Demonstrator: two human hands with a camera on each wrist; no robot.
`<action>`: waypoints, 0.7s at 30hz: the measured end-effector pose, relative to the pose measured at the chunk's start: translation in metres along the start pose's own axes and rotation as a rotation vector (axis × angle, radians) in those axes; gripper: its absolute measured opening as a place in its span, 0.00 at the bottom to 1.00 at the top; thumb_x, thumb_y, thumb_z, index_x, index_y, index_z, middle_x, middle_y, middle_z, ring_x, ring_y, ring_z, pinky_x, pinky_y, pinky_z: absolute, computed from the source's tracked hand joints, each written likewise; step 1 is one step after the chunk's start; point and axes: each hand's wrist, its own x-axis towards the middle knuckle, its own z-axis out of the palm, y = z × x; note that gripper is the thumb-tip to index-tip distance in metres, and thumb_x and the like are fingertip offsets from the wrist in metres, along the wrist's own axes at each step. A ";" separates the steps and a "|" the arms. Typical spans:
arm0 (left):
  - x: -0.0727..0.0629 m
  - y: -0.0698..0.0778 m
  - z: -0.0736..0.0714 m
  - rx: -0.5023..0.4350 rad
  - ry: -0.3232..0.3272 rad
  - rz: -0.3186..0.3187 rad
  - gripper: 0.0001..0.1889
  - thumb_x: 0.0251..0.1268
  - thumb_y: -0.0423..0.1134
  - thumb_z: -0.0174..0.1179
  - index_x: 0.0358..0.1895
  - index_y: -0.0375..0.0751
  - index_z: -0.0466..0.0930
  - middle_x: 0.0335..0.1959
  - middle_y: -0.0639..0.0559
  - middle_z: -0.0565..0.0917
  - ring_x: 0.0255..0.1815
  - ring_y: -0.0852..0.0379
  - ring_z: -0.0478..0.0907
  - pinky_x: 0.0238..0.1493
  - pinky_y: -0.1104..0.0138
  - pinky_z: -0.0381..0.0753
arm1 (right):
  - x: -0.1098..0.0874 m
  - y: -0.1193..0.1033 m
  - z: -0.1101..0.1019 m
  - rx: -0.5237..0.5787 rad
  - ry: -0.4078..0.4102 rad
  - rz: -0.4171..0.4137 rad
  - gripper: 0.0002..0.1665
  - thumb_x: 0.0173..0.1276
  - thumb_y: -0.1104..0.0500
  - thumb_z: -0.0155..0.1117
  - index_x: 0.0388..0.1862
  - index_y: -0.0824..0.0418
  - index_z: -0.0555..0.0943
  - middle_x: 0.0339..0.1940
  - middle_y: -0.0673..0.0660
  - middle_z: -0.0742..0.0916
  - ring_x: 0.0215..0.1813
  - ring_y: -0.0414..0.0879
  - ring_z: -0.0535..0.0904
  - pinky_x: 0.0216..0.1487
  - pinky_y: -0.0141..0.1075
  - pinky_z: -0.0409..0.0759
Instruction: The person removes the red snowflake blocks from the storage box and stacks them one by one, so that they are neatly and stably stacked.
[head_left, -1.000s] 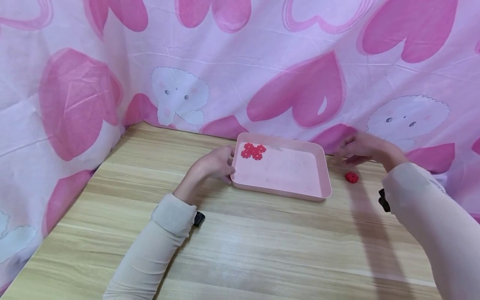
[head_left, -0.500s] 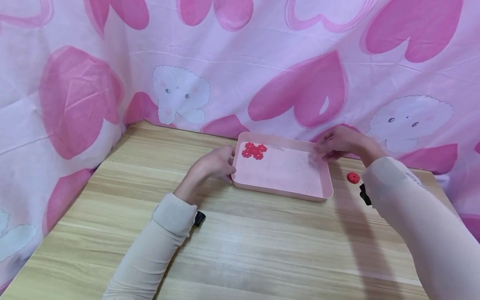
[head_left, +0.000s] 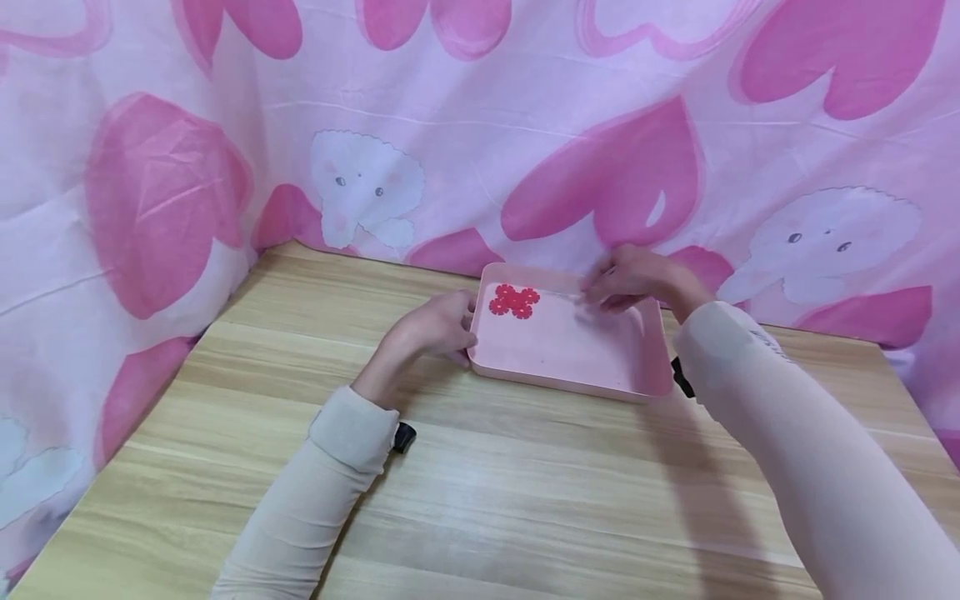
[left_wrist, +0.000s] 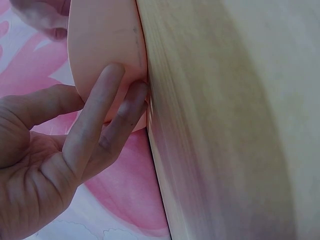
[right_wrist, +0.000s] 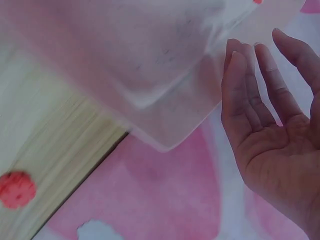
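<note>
A shallow pink tray (head_left: 570,379) stands on the table near the curtain. Joined red flower-shaped pieces (head_left: 514,302) lie in its far left corner. My left hand (head_left: 442,325) is at the tray's left end; in the left wrist view its fingers (left_wrist: 102,95) reach along the outer wall and touch it. My right hand (head_left: 633,275) is over the far right part of the tray, fingers extended and nothing in them. One loose round red piece (right_wrist: 17,190) lies on the table right of the tray, seen in the right wrist view; the right sleeve hides it in the head view.
A wooden table (head_left: 480,492) carries the tray. Behind and to the left hangs a pink curtain (head_left: 450,108) with hearts, meeting the table's far edge. Black straps (head_left: 403,437) show at the wrists.
The right hand has moved left, from beside the tray to above its far right part. The right sleeve now covers the loose red piece. My left hand stays at the tray's left end.
</note>
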 end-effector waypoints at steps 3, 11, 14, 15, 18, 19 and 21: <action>0.001 0.001 0.002 -0.004 -0.005 0.000 0.27 0.75 0.22 0.56 0.75 0.26 0.66 0.54 0.32 0.87 0.40 0.48 0.91 0.44 0.61 0.96 | 0.005 -0.008 0.006 -0.007 -0.025 -0.010 0.26 0.75 0.56 0.71 0.66 0.69 0.83 0.45 0.58 0.92 0.40 0.47 0.86 0.48 0.38 0.94; 0.001 0.007 0.006 -0.005 -0.018 0.014 0.27 0.74 0.22 0.55 0.74 0.26 0.65 0.52 0.32 0.87 0.38 0.48 0.90 0.43 0.62 0.96 | 0.016 -0.023 0.021 -0.023 -0.084 -0.047 0.27 0.75 0.59 0.69 0.69 0.68 0.82 0.44 0.56 0.90 0.43 0.48 0.81 0.51 0.38 0.92; 0.001 0.009 0.007 -0.017 -0.019 0.005 0.27 0.74 0.21 0.55 0.75 0.26 0.65 0.54 0.31 0.86 0.38 0.49 0.90 0.43 0.61 0.96 | 0.019 -0.030 0.025 -0.058 -0.071 -0.061 0.27 0.75 0.58 0.68 0.70 0.67 0.82 0.51 0.60 0.89 0.49 0.52 0.82 0.59 0.45 0.92; 0.001 0.009 0.007 -0.019 -0.021 0.000 0.27 0.75 0.22 0.55 0.75 0.26 0.65 0.55 0.31 0.86 0.38 0.49 0.90 0.43 0.61 0.96 | 0.020 -0.033 0.026 -0.071 -0.070 -0.062 0.28 0.76 0.57 0.68 0.71 0.67 0.81 0.55 0.62 0.88 0.52 0.53 0.82 0.62 0.48 0.91; 0.000 0.011 0.007 -0.025 -0.023 -0.013 0.28 0.75 0.22 0.56 0.76 0.26 0.64 0.58 0.32 0.85 0.39 0.48 0.89 0.43 0.61 0.96 | 0.024 -0.041 0.029 -0.108 -0.069 -0.061 0.30 0.76 0.56 0.67 0.74 0.65 0.79 0.66 0.65 0.86 0.57 0.57 0.84 0.66 0.52 0.90; 0.000 0.011 0.006 -0.023 -0.025 -0.016 0.28 0.75 0.22 0.56 0.76 0.27 0.63 0.58 0.32 0.85 0.39 0.48 0.89 0.43 0.61 0.96 | 0.027 -0.043 0.031 -0.119 -0.075 -0.057 0.31 0.76 0.56 0.67 0.75 0.64 0.78 0.68 0.66 0.85 0.57 0.58 0.84 0.65 0.51 0.90; 0.000 0.012 0.006 -0.020 -0.027 -0.018 0.29 0.75 0.22 0.56 0.76 0.26 0.63 0.59 0.31 0.85 0.40 0.48 0.90 0.44 0.61 0.96 | 0.032 -0.047 0.035 -0.144 -0.087 -0.054 0.33 0.76 0.55 0.67 0.77 0.63 0.77 0.70 0.65 0.85 0.56 0.57 0.85 0.62 0.48 0.92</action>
